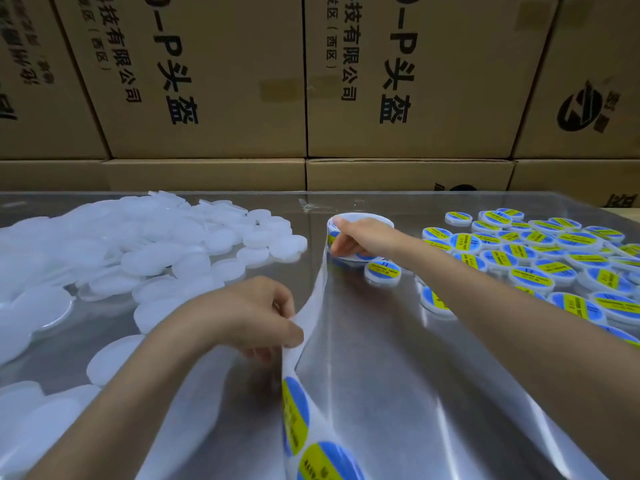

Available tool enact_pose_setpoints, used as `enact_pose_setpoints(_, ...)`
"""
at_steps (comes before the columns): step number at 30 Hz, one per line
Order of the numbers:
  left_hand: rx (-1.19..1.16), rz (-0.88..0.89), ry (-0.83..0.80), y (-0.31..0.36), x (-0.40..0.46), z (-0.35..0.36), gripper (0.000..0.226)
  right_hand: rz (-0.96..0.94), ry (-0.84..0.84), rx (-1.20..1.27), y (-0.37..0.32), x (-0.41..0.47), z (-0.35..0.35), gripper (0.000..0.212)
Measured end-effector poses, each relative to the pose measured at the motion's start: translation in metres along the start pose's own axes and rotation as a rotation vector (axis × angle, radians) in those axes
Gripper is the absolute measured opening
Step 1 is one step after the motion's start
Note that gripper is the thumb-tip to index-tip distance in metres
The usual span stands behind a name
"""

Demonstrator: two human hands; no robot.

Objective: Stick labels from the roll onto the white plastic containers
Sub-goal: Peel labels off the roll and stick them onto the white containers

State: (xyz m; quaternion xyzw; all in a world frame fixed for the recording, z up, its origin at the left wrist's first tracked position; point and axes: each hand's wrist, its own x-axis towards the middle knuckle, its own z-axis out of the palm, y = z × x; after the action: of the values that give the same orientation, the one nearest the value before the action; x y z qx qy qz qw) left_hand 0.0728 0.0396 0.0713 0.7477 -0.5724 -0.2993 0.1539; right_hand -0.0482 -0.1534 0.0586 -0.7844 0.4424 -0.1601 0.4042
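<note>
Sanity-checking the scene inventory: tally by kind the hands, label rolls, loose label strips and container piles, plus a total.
Bare hands: 2 (left hand, right hand)
White label roll: 1
White backing strip with blue-and-yellow round labels: 1
Piles of round white plastic containers: 2 (unlabelled pile, labelled pile)
Total: 6

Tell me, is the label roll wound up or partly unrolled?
Partly unrolled. A strip runs from the roll under the right hand to the left hand, whose fingers pinch it, and on toward the camera.
</note>
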Motion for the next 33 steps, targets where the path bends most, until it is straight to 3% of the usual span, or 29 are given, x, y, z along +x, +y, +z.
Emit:
enact_pose_setpoints(2, 0.043, 0.010, -0.021, -0.001, -0.003, -0.002, 0.018, 0.003, 0.076, -0.081, 0.002, 0.023, -0.003, 0.058)
enact_pose_setpoints(6, 0.053, 0.002, -0.094, 0.002, -0.008, -0.004, 0.012, -0.030, 0.257, -0.020, 0.010, 0.042, -0.013, 0.043)
enact_pose_setpoints(11, 0.012, 0.019, -0.104, 0.006, -0.008, 0.001, 0.013, -0.166, 0.256, -0.079, 0.012, 0.023, -0.007, 0.045)
enact_pose_setpoints(14, -0.012, 0.024, -0.068, 0.007, -0.005, 0.005, 0.013, -0.219, 0.282, -0.069, 0.014, -0.002, -0.001, 0.041)
enact_pose_setpoints(19, -0.130, 0.039, 0.084, 0.007, 0.009, 0.019, 0.017, -0.133, 0.335, 0.069, 0.021, -0.059, 0.005, 0.041)
enact_pose_setpoints(21, -0.196, 0.070, 0.160, 0.008, 0.014, 0.028, 0.019, -0.025, 0.213, 0.179, 0.022, -0.082, 0.009, 0.050)
enact_pose_setpoints(24, -0.344, 0.161, 0.241, 0.018, 0.016, 0.043, 0.024, 0.182, -0.139, 0.314, 0.020, -0.111, 0.017, 0.069)
enact_pose_setpoints(26, -0.395, 0.260, 0.226, 0.026, 0.013, 0.054, 0.031, 0.203, -0.260, 0.421, 0.021, -0.120, 0.024, 0.075)
enact_pose_setpoints(28, -0.396, 0.368, 0.160, 0.033, 0.009, 0.063, 0.029, 0.093, -0.270, 0.556, 0.022, -0.122, 0.030, 0.061)
enact_pose_setpoints(31, -0.330, 0.543, 0.073, 0.034, 0.004, 0.069, 0.030, -0.110, -0.151, 0.940, 0.023, -0.120, 0.032, 0.023)
enact_pose_setpoints(33, -0.266, 0.615, 0.033, 0.033, 0.001, 0.068, 0.029, -0.123, -0.105, 1.182, 0.026, -0.117, 0.029, 0.025)
